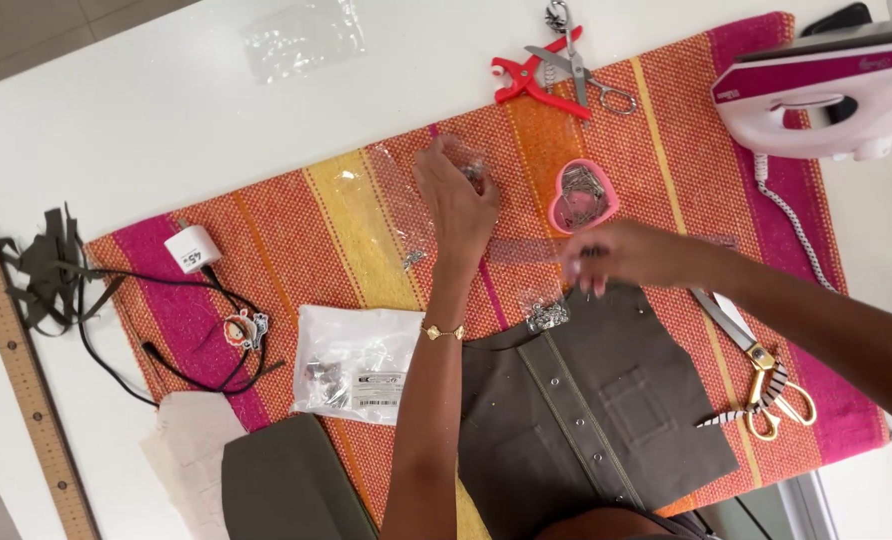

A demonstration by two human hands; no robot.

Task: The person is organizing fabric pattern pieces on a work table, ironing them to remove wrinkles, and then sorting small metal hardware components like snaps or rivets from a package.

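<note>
My left hand (453,197) reaches out over a striped pink, orange and yellow cloth (296,220) and pinches a small clear plastic bag (406,190) with tiny metal pieces in it. My right hand (626,255) hovers, blurred, just above the top edge of an olive-grey garment piece (596,400) with a row of snaps; its fingers are curled, and whether they hold anything is unclear. A little pile of metal snaps in clear plastic (546,315) lies between the two hands. A pink heart-shaped tin of pins (582,197) sits beyond the right hand.
Red snap pliers (523,76) and small scissors (591,75) lie at the far edge, a pink-and-white iron (826,95) at far right. Gold-handled shears (756,360) rest on the right. A white bag of hardware (351,360), a charger with black cable (194,250) and a wooden ruler (16,350) lie left.
</note>
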